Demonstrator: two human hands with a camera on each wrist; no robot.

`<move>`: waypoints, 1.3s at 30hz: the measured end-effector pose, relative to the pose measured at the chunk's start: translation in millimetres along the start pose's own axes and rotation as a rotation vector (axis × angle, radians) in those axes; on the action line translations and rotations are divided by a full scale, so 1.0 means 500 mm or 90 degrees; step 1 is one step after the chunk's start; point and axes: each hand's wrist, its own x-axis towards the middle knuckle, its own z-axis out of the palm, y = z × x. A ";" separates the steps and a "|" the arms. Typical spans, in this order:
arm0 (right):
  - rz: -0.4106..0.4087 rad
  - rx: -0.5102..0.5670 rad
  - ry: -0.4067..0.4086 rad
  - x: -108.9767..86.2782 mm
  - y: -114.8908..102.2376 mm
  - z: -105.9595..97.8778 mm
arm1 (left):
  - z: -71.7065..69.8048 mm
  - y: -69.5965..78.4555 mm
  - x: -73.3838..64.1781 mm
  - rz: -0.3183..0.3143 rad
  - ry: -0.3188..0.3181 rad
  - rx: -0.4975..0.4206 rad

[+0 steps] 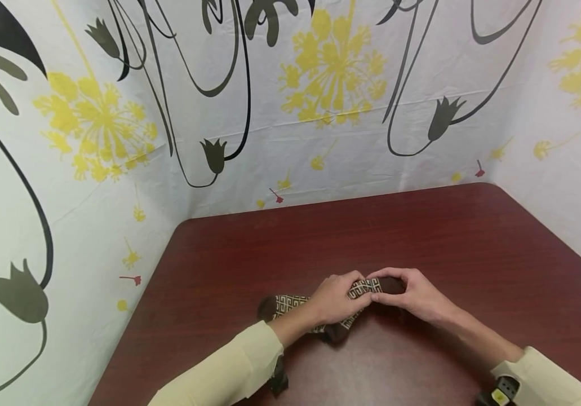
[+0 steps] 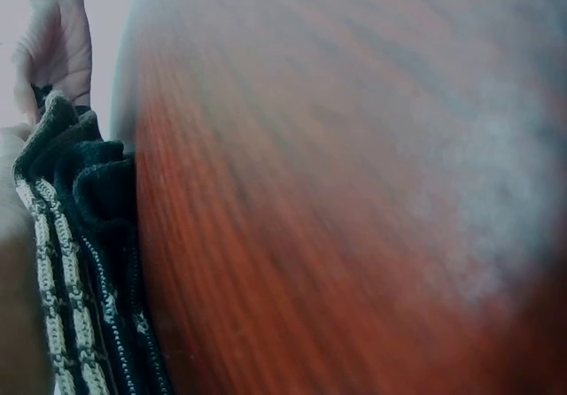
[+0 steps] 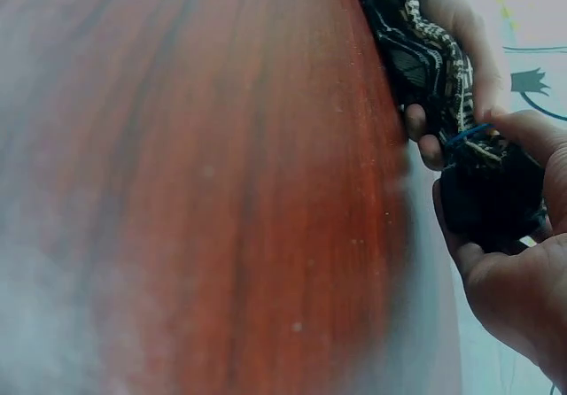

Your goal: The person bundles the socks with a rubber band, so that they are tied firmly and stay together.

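Observation:
A pair of dark brown socks point(image 1: 289, 304) with a cream Greek-key pattern lies bunched across the table, under and between the hands. My left hand point(image 1: 338, 299) grips the patterned part, fingers over the top and thumb on the near side. At the raised right end, my right hand point(image 1: 419, 296) pinches the plain brown part between thumb and fingers. In the right wrist view, the dark sock end point(image 3: 487, 196) sits between that thumb and fingers, with a thin blue line beside it. Folded layers of sock fabric point(image 2: 53, 236) show at the left wrist view's edge. The left palm hides the middle.
The dark red-brown wooden table point(image 1: 249, 248) has rounded far corners. White cloth walls point(image 1: 280, 129) printed with grey tulips and yellow flowers stand close around its back and sides. Both forearms wear pale sleeves point(image 1: 239, 361), with dark devices at the wrists.

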 end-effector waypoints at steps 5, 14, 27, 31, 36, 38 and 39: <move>-0.015 0.000 -0.004 0.002 0.002 -0.003 | 0.001 -0.001 -0.003 -0.014 -0.002 -0.008; -0.029 0.031 -0.049 0.005 0.009 -0.009 | -0.001 -0.004 -0.004 -0.020 -0.010 -0.035; -0.005 -0.019 -0.049 0.010 0.009 -0.017 | -0.005 -0.006 -0.004 -0.012 -0.007 -0.070; 0.005 -0.003 -0.044 0.010 0.011 -0.018 | -0.005 -0.004 -0.004 -0.019 -0.006 -0.095; 0.024 0.027 -0.040 0.007 0.013 -0.017 | -0.006 -0.003 -0.004 -0.019 -0.005 -0.115; 0.038 0.052 -0.038 0.005 0.013 -0.016 | -0.006 -0.001 -0.005 -0.027 -0.001 -0.118; 0.043 0.066 -0.040 0.005 0.014 -0.016 | -0.006 -0.001 -0.006 -0.034 0.002 -0.121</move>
